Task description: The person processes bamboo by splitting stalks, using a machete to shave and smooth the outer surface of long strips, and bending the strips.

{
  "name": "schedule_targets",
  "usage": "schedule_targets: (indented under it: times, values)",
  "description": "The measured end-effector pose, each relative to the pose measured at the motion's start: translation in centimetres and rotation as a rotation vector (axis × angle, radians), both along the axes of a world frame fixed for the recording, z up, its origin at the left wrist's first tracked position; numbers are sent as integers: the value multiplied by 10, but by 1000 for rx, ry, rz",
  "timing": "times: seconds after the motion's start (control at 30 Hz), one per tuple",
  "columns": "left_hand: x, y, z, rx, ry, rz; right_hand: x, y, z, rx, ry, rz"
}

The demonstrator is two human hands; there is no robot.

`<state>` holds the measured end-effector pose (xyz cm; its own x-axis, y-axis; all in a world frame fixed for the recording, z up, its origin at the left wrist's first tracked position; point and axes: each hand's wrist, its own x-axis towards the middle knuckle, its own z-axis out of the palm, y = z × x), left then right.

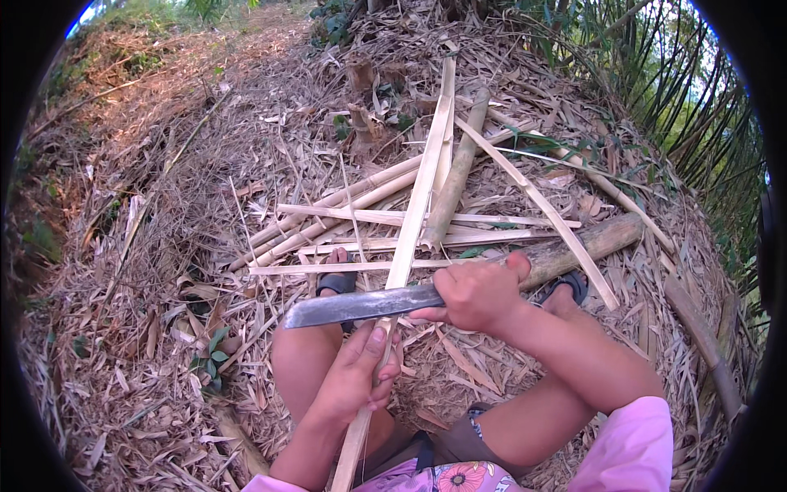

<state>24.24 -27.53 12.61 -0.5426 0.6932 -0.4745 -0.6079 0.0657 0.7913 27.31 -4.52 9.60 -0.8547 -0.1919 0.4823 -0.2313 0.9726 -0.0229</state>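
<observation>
You have both hands closed on things near the middle of the frame, the left hand low and left of the right hand, and the two do not touch each other. The left is wrapped around a long pale bamboo strip; the right is clenched on the grip end of a broad knife, its handle mostly hidden by your fingers. The strip's long axis runs away from you, from the lower edge of the frame, left of centre, up through your left fist and on to the upper centre, leaning a little rightward as it goes. The blade lies across that line, nearly level, its blunt tip toward the left of the frame, and it covers the strip just above your left fist. So your left hand is the nearer one to the crossing, directly below it, while your right sits off to the right side of the strip. Whether the edge has bitten into the bamboo or only rests on it, you cannot tell from this angle. Beyond the crossing, the strip passes over other thin bamboo slats and beside a short round bamboo pole, with a thicker pole at centre right.
</observation>
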Motion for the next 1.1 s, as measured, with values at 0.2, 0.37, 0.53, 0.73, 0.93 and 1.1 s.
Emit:
schedule_targets:
  times: [0.2,0.37,0.53,0.73,0.93,1.1]
  values:
    - [0,4,6,22,-4,-8,-8,20,2,53,145,33]
    - [0,-3,5,9,-28,0,-15,28,7,250,207,21]
    - [21,-62,12,-42,-147,-112,-18,145,16,-89,-24,-723]
    - [2,-30,-3,-5,-60,7,-3,28,12,-329,-131,-329]
    - [-1,-4,3,60,-56,-45,12,-15,11,-149,-38,-50]
    - [13,-4,1,26,-96,-13,0,23,-3,27,115,11]
